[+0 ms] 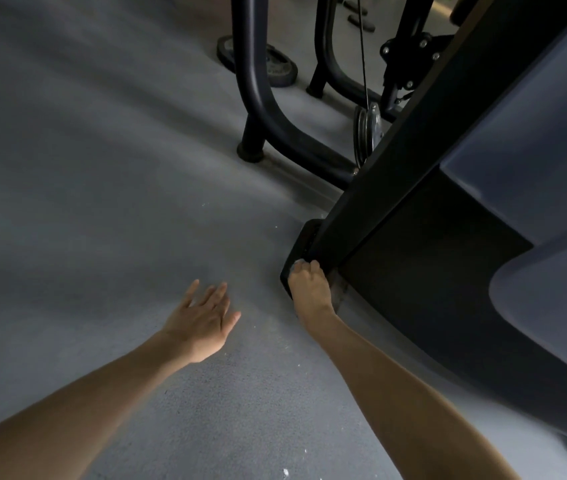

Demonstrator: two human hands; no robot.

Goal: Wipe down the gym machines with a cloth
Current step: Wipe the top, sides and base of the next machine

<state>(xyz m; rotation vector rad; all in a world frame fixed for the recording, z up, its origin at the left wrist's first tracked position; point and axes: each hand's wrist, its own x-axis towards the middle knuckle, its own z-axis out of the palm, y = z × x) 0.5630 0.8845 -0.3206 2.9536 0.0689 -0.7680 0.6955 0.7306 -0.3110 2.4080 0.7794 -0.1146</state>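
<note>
Right hand (309,289), at 5 o'clock just below picture centre: fingers curled down over a cloth (298,262) and pressing it against the black foot (301,240) of the gym machine's upright (396,161). Only a small pale grey-white scrap of the cloth shows, at the fingertips; the hand hides the rest, so its size and condition cannot be told.

Left hand (202,320), at 7 o'clock: fingers straight and spread, palm down, holding nothing, over the grey speckled floor (102,202). Whether it touches the floor cannot be told.

The upright is matt black and runs from the foot toward 1 o'clock; a pale grey-blue panel (534,116) adjoins it at 3 o'clock.

At 12 o'clock: a dark tubular frame (257,98) standing on the floor, with a weight plate (275,67) lying behind it. At 1 o'clock: a metal pulley (365,129) with a thin cable (363,57) rising from it.
</note>
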